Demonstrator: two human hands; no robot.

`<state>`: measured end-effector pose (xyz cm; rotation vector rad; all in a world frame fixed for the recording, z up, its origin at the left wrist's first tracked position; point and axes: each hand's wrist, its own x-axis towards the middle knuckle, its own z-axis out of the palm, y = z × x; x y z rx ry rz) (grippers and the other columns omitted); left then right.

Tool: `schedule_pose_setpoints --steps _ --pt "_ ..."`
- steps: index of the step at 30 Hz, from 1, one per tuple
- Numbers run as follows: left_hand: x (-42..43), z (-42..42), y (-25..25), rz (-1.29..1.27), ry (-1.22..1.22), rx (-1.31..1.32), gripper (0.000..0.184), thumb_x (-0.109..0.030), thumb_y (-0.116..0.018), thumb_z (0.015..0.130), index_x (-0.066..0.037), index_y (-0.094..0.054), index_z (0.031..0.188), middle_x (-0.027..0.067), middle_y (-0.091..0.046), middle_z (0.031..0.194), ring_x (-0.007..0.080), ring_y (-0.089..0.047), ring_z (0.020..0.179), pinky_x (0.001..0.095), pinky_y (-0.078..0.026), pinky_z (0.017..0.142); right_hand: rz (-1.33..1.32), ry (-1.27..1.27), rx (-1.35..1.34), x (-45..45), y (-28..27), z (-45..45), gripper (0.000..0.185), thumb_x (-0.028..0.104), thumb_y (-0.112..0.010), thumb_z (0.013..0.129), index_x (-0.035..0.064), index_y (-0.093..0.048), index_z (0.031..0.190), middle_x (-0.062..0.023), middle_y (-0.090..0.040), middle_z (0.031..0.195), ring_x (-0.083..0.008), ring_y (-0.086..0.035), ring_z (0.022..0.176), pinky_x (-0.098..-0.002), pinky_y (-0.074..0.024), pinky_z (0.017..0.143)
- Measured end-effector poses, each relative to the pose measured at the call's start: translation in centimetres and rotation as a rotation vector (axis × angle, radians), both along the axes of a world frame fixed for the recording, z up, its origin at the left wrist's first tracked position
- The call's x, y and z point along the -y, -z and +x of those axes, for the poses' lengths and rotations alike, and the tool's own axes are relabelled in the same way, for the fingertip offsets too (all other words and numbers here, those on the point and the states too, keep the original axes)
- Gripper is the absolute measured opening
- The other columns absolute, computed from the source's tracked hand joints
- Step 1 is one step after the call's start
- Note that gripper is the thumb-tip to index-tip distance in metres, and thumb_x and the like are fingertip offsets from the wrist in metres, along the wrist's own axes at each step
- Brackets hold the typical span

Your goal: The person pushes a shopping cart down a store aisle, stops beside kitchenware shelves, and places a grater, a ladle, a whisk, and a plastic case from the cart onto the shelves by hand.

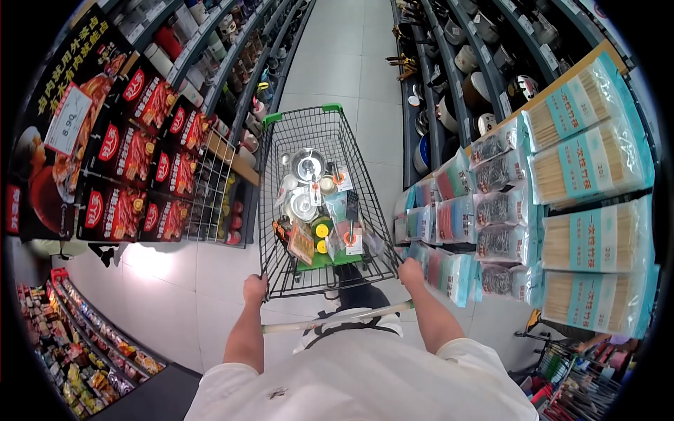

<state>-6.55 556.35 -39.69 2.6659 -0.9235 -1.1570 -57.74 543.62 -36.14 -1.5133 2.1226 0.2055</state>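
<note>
A wire shopping cart with green front corners stands before me in the aisle. My left hand is closed around its rear left corner, and my right hand grips the rear right corner. The cart's pale handle bar runs across close to my body. Inside the basket lie shiny metal pots or pans, a second round metal piece, a pack with two yellow round items, and an orange-brown package. Several smaller tagged items overlap, and their kinds are hard to make out.
On the right hang packs of bamboo skewers or chopsticks beside smaller bagged goods. Black-and-red boxes stack on the left. Kitchenware shelves line the tiled aisle. Another cart and part of a person show lower right.
</note>
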Motion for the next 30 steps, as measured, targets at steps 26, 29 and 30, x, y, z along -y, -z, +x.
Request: schedule_pose_setpoints --steps 26,29,30 --pt "30.2 4.2 -1.0 -0.065 0.133 0.030 0.050 -0.045 -0.061 0.087 0.001 -0.074 0.102 0.0264 -0.071 0.101 0.0407 -0.068 0.101 0.0477 -0.053 0.092 -0.072 0.097 -0.026 26.8 -5.9 4.7 0.030 0.011 -0.051 0.082 -0.0046 -0.073 0.095 -0.0297 -0.071 0.094 -0.0455 -0.070 0.092 -0.0516 -0.0544 0.087" --pt "34.2 4.2 -3.9 -0.101 0.140 0.034 0.051 -0.044 -0.060 0.087 0.004 -0.074 0.098 0.0275 -0.071 0.097 0.0403 -0.069 0.098 0.0477 -0.053 0.091 -0.052 0.135 -0.009 29.6 -4.5 4.8 0.029 0.010 -0.050 0.082 -0.0054 -0.073 0.093 -0.0279 -0.072 0.089 -0.0421 -0.072 0.084 -0.0497 -0.0556 0.085" --pt "35.6 4.4 -4.8 -0.081 0.147 0.000 0.051 -0.044 -0.060 0.088 0.003 -0.074 0.099 0.0266 -0.071 0.098 0.0397 -0.069 0.098 0.0474 -0.053 0.091 -0.052 0.130 -0.013 30.6 -4.7 5.1 0.029 0.009 -0.050 0.082 -0.0056 -0.073 0.092 -0.0264 -0.072 0.084 -0.0392 -0.073 0.077 -0.0480 -0.0567 0.083"
